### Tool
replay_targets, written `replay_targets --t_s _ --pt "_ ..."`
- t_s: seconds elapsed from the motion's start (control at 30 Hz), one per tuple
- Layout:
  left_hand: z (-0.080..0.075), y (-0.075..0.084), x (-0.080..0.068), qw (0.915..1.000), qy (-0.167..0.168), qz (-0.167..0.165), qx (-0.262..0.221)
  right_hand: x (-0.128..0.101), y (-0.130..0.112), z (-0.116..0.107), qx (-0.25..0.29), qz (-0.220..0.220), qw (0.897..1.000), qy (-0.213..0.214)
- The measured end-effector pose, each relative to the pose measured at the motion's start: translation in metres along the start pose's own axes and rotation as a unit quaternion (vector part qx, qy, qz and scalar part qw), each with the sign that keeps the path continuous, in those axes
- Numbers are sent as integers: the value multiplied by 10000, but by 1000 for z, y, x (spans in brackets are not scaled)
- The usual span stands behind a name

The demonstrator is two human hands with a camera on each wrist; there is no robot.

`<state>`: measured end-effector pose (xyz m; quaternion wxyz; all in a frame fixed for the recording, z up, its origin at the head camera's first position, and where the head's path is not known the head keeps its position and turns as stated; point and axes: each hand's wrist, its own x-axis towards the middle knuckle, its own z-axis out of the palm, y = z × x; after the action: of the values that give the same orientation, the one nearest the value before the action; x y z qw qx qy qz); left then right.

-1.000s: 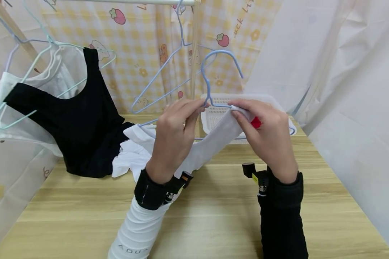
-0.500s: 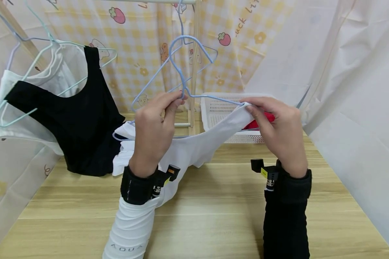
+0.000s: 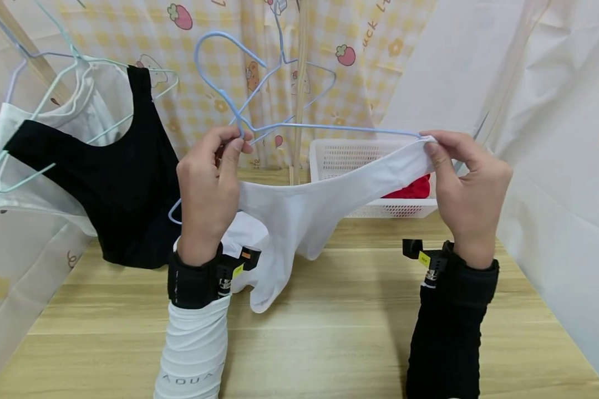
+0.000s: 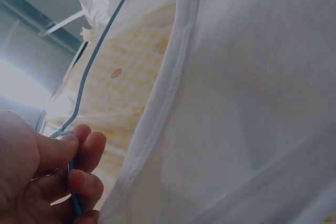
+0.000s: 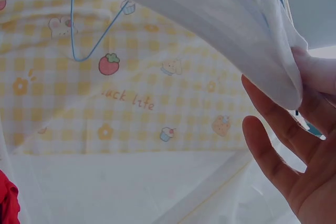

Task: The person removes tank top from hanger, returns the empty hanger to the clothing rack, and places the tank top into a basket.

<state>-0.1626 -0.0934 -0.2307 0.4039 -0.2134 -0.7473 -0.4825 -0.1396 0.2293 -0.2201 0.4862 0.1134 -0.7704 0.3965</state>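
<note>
L hand (image 3: 207, 188) pinches the blue hanger (image 3: 329, 128) at its neck, thumb and fingers curled tight round the wire just under the hook; the left wrist cam shows the fingertips (image 4: 79, 150) closed on the blue wire (image 4: 86, 77). R hand (image 3: 471, 180) pinches the white top's (image 3: 299, 210) strap against the hanger's right end, thumb and forefinger closed on cloth, other fingers loosely bent. In the right wrist cam the cloth (image 5: 210, 30) folds over the fingertips (image 5: 310, 72) and the lower fingers lie apart and relaxed.

The hanger is held up over the table (image 3: 329, 343), tilted, hook up toward the L hand side, its top wire running across to the R hand. The white top hangs from it between both hands, strap stretched taut along the wire, body sagging in the middle; its lower end seems to reach the table near the left forearm, tho contact isn't certain.

Behind it, at the table's far edge, a white basket (image 3: 349, 158) with sth red (image 3: 411, 189) inside. Toward the far left corner a black top (image 3: 115, 177) and another white garment (image 3: 25, 160) hang on pale green hangers (image 3: 80, 83), the black one's hem down at table level. An empty blue hanger (image 3: 299, 83) hangs by a wooden post (image 3: 299, 100), in front of a yellow check curtain w/ strawberries (image 3: 219, 61). White sheeting (image 3: 554, 138) runs along the right edge. Left sleeve white, right sleeve black, a black band w/ cam on each wrist.
</note>
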Motion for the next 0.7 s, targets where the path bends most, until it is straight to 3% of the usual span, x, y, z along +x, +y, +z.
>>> replay_targets --t_s 0.17,0.27,0.5,0.7 --pt "7 4 -1 9989 41 -445 -136 0 0 -1 50 81 10000 25" --pt "12 8 -2 9969 36 -671 -401 0 -2 2 13 -77 9998 -192" --pt "23 11 -4 9926 35 -742 -966 -6 -4 25 -145 -560 9906 -1243" --pt "27 11 -6 9923 34 -654 -1055 -14 0 51 -328 -896 9698 -2245"
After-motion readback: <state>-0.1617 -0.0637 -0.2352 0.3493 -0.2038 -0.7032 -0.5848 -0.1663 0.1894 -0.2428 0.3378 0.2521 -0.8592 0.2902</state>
